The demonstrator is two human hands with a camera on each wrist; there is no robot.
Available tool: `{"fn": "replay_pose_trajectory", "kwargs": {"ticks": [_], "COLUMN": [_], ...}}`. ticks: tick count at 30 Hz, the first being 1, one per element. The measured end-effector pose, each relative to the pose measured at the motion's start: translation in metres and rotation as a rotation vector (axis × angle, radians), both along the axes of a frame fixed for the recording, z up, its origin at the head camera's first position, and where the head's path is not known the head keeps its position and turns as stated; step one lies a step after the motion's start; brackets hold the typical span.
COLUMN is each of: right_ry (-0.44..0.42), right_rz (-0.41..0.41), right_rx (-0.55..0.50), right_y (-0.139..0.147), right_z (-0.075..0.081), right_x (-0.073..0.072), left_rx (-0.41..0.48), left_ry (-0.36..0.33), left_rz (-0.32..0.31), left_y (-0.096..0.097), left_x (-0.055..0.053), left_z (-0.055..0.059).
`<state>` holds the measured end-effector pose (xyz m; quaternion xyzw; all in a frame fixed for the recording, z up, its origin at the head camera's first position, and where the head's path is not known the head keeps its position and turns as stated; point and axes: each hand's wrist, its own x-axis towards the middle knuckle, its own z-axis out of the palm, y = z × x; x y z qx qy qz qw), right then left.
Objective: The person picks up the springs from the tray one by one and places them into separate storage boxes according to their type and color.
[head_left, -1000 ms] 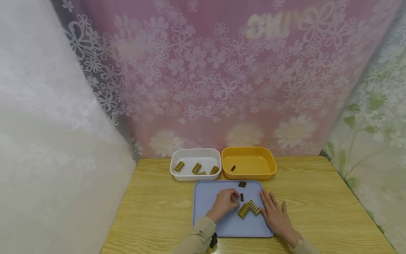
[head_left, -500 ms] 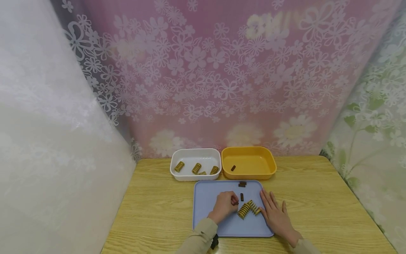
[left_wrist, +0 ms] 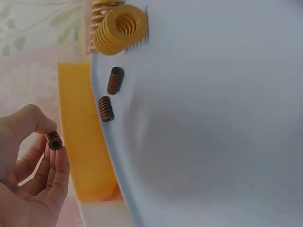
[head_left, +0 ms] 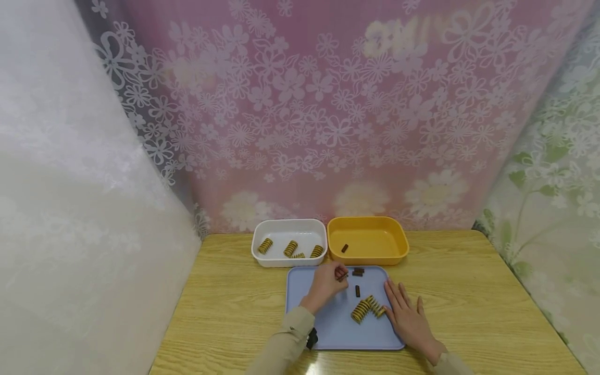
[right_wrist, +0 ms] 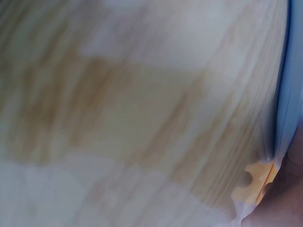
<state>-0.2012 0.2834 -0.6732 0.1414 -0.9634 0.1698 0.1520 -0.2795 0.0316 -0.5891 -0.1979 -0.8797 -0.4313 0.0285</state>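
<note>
My left hand pinches a small brown spring between thumb and fingertips, above the far part of the blue tray. At the tray's right edge my right hand lies flat with straight fingers, its thumb close to the yellow springs. Two large yellow springs, one fat and one thinner with wider coils, lie together on the tray. Another small brown spring lies beyond them, with a pair of small brown springs near the far rim. In the right wrist view, only part of the hand shows.
Behind the tray stand a white bin holding several yellow springs and a yellow bin with one small brown spring. They stand side by side on the wooden table, before a flowered curtain.
My left hand has lifted and moved away from me, from beside the yellow springs towards the bins, carrying the small brown spring. The right hand has stayed in place.
</note>
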Motion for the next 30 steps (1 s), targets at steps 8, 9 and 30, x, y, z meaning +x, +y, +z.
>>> {"fn": "replay_pose_trajectory", "kwargs": {"ticks": [8, 9, 30], "right_ry": [-0.090, -0.098, -0.022], "right_rz": [-0.028, -0.031, -0.029], "right_rx": [0.033, 0.033, 0.010], "right_y": [0.004, 0.004, -0.002], "right_z": [0.005, 0.006, 0.004], "right_x": [-0.003, -0.003, 0.000], "left_rx": [-0.012, -0.019, -0.259], "left_ry": [0.031, 0.036, 0.184], "left_rz": [-0.024, -0.020, 0.129], "left_y": [0.008, 0.009, 0.033], "left_x": [-0.019, -0.022, -0.094], "left_z": [0.015, 0.017, 0.033]}}
